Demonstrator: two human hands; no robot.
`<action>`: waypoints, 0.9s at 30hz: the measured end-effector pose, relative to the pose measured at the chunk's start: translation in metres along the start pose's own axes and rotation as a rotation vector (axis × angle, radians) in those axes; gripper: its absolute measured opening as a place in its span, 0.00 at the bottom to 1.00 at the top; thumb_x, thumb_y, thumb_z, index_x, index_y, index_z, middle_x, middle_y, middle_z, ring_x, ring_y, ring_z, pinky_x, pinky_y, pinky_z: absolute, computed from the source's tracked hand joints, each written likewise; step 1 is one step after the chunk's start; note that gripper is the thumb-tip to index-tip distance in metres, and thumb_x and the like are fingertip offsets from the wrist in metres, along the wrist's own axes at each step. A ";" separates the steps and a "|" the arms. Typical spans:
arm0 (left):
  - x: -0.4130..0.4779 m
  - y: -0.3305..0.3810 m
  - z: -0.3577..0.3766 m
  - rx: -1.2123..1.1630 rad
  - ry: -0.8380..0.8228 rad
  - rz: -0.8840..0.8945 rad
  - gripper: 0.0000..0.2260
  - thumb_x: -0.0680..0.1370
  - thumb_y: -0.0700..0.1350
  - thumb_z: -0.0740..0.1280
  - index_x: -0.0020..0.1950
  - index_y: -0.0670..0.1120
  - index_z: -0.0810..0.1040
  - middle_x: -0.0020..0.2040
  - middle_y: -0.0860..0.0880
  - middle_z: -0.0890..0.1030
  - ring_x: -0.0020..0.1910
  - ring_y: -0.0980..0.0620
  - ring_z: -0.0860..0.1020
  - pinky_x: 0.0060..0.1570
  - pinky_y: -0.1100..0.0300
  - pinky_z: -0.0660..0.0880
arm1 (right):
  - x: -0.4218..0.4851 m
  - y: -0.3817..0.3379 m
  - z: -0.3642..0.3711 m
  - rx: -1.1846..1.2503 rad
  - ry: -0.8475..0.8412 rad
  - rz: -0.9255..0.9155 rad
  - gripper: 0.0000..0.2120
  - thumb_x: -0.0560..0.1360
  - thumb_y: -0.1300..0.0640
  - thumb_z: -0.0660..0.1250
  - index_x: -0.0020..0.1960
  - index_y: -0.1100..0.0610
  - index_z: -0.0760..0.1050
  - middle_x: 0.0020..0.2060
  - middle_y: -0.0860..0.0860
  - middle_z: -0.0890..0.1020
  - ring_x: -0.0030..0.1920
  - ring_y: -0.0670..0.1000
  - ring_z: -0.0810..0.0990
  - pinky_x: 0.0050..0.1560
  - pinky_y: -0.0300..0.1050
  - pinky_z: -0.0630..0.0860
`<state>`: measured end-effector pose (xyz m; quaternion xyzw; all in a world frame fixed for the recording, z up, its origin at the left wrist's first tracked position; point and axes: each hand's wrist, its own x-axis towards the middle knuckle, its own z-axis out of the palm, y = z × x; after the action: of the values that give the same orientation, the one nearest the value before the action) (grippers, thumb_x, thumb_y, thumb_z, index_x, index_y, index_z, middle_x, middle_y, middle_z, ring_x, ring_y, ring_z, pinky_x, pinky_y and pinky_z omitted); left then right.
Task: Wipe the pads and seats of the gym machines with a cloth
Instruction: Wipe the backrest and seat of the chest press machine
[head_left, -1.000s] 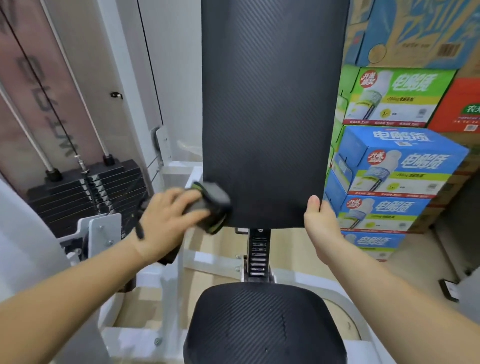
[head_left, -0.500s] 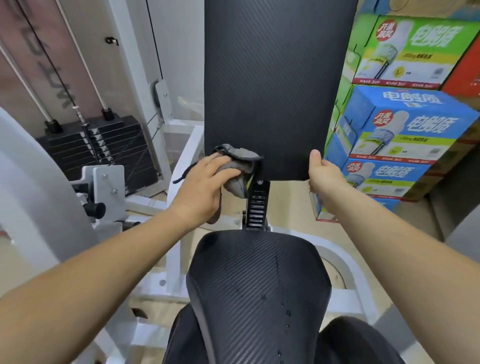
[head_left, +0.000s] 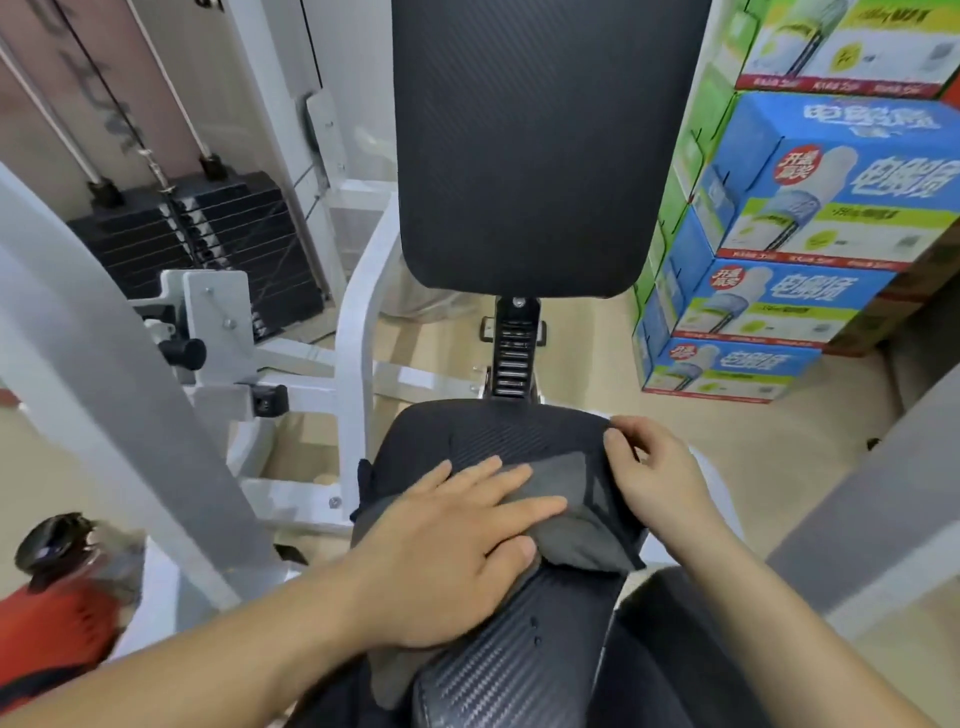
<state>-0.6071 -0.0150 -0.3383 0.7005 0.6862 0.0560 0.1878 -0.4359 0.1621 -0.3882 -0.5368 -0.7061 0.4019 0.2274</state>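
Note:
A grey cloth (head_left: 576, 525) lies spread over the black textured seat (head_left: 498, 431) of a white-framed gym machine. My left hand (head_left: 447, 551) presses flat on the cloth with straight fingers. At the cloth's far right corner, my right hand (head_left: 649, 473) pinches its edge against the seat's right side. The tall black back pad (head_left: 535, 145) stands upright behind the seat, above a black adjustment post (head_left: 514, 353).
A black weight stack (head_left: 208, 244) with cables stands at the left behind the white frame (head_left: 358, 332). Stacked blue and green drink cartons (head_left: 779, 234) rise at the right. A red and black object (head_left: 57, 597) sits at the lower left. A dark pad (head_left: 691, 649) lies at the lower right.
Both hands came down from the back pad's lower edge to the seat. The cloth moved with my left hand and now lies spread on the seat; my right hand took its corner.

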 end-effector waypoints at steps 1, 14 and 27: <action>0.010 -0.011 -0.001 -0.014 -0.007 -0.035 0.22 0.86 0.59 0.48 0.81 0.70 0.51 0.84 0.62 0.50 0.83 0.59 0.45 0.82 0.49 0.44 | -0.002 0.002 0.002 0.014 -0.003 0.041 0.17 0.83 0.53 0.64 0.70 0.56 0.77 0.65 0.51 0.82 0.63 0.49 0.78 0.60 0.43 0.69; 0.022 0.002 0.009 -0.020 0.062 0.040 0.21 0.86 0.52 0.55 0.80 0.62 0.62 0.82 0.55 0.61 0.80 0.53 0.57 0.80 0.50 0.52 | 0.000 0.007 0.007 0.103 -0.044 0.211 0.18 0.87 0.49 0.54 0.69 0.56 0.76 0.62 0.51 0.80 0.60 0.54 0.76 0.46 0.44 0.67; 0.073 0.008 0.013 -0.116 0.018 0.063 0.18 0.87 0.50 0.55 0.77 0.59 0.68 0.74 0.55 0.71 0.72 0.50 0.69 0.70 0.52 0.66 | 0.008 0.026 0.009 0.357 -0.074 0.307 0.19 0.87 0.53 0.55 0.76 0.52 0.71 0.69 0.55 0.78 0.68 0.55 0.76 0.70 0.53 0.73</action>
<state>-0.5912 0.0545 -0.3604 0.7093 0.6610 0.1079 0.2199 -0.4299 0.1696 -0.4152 -0.5741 -0.5416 0.5698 0.2287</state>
